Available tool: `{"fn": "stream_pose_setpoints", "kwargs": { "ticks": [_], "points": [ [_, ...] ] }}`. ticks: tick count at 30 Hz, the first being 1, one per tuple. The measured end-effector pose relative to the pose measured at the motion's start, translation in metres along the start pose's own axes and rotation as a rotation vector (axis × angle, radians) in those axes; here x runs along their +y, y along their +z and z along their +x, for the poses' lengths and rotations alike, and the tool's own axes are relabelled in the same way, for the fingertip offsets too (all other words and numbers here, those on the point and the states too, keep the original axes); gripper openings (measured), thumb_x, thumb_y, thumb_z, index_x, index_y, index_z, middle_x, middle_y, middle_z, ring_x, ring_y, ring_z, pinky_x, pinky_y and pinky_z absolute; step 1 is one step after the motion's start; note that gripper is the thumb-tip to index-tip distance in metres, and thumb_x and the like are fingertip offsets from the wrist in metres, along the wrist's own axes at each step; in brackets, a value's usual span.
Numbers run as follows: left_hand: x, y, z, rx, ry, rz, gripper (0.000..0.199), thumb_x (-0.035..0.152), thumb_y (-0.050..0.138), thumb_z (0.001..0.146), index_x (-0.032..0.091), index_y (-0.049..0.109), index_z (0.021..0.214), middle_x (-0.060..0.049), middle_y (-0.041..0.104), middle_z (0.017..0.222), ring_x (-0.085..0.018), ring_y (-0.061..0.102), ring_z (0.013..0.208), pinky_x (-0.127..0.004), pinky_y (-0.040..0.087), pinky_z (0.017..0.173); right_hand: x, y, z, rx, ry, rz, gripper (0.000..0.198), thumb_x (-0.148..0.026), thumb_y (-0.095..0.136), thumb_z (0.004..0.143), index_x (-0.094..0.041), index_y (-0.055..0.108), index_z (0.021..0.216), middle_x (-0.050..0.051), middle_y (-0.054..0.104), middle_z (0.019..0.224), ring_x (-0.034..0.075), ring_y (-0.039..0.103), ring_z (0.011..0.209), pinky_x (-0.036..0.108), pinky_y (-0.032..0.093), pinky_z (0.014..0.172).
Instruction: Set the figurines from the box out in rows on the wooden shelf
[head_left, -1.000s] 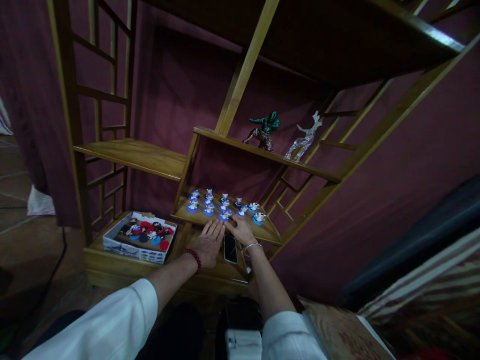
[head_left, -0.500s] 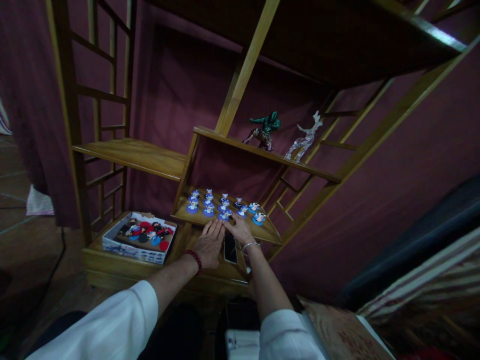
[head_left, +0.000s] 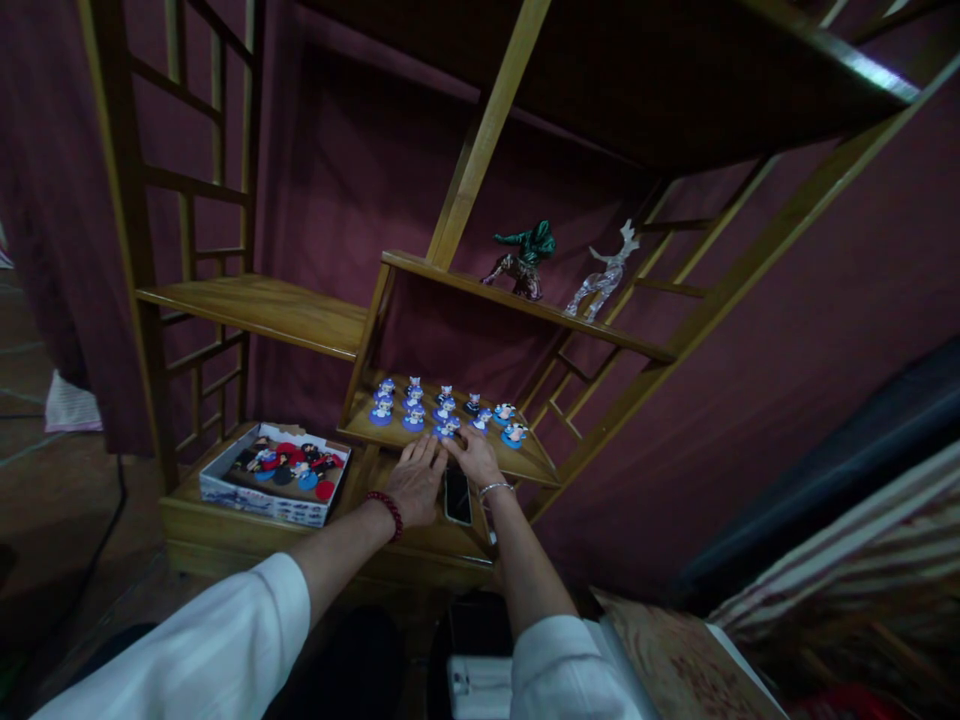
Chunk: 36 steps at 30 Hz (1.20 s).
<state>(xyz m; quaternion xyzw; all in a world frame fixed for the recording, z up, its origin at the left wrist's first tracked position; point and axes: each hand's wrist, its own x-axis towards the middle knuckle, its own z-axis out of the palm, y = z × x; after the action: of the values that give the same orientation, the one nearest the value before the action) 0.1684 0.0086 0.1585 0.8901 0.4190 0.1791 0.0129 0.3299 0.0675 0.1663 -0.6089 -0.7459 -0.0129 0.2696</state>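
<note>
Small purple-and-white figurines (head_left: 413, 416) on round bases stand in rows on a low wooden shelf (head_left: 360, 424). At the front edge is one figurine (head_left: 447, 428) with both hands at its base. My right hand (head_left: 478, 460), with a silver bracelet, has its thumb and fingers curled about that base. My left hand (head_left: 411, 484), wearing a red bead bracelet, lies with its fingers stretched out, their tips close to the same base. Whether the left fingertips touch it I cannot tell. Two figurines on blue bases (head_left: 514, 433) stand to the right.
A shallow box (head_left: 262, 500) of jumbled red, black and blue figurines sits at lower left. Below my hands lies a phone (head_left: 457, 496). A green-and-brown statue (head_left: 527, 255) and a clear statue (head_left: 606, 275) stand on the shelf board above.
The view has shifted slightly. Both hands stay at the front figurine, and the rows of figurines look the same.
</note>
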Motion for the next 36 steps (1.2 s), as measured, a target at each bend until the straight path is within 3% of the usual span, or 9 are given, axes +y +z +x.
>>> {"fn": "stream_pose_setpoints", "kwargs": {
  "ticks": [11, 24, 36],
  "points": [
    [-0.001, -0.002, 0.004, -0.041, -0.002, -0.01, 0.085, 0.024, 0.056, 0.053, 0.007, 0.02, 0.128, -0.02, 0.017, 0.14, -0.031, 0.014, 0.127, -0.044, 0.01, 0.102, 0.0, 0.0, 0.0, 0.023, -0.008, 0.032, 0.033, -0.038, 0.052, 0.073, -0.018, 0.058, 0.098, 0.006, 0.058, 0.098, 0.018, 0.05, 0.094, 0.029, 0.039, 0.084],
    [-0.001, -0.007, 0.005, -0.127, 0.002, 0.014, 0.089, 0.028, 0.059, 0.052, 0.003, 0.022, 0.129, -0.023, 0.013, 0.14, -0.034, 0.008, 0.128, -0.046, 0.007, 0.103, 0.001, -0.002, 0.007, -0.072, 0.106, 0.061, 0.033, -0.013, 0.042, 0.071, -0.02, 0.058, 0.099, 0.004, 0.058, 0.1, 0.016, 0.049, 0.095, 0.028, 0.036, 0.086],
    [-0.001, -0.007, 0.005, -0.142, 0.0, -0.005, 0.09, 0.029, 0.06, 0.052, 0.005, 0.02, 0.129, -0.022, 0.012, 0.141, -0.034, 0.005, 0.129, -0.047, 0.007, 0.102, 0.008, 0.001, 0.011, -0.063, 0.124, 0.119, 0.039, -0.011, 0.041, 0.071, -0.022, 0.057, 0.105, 0.003, 0.06, 0.096, 0.016, 0.053, 0.094, 0.029, 0.039, 0.086]
  ]
}}
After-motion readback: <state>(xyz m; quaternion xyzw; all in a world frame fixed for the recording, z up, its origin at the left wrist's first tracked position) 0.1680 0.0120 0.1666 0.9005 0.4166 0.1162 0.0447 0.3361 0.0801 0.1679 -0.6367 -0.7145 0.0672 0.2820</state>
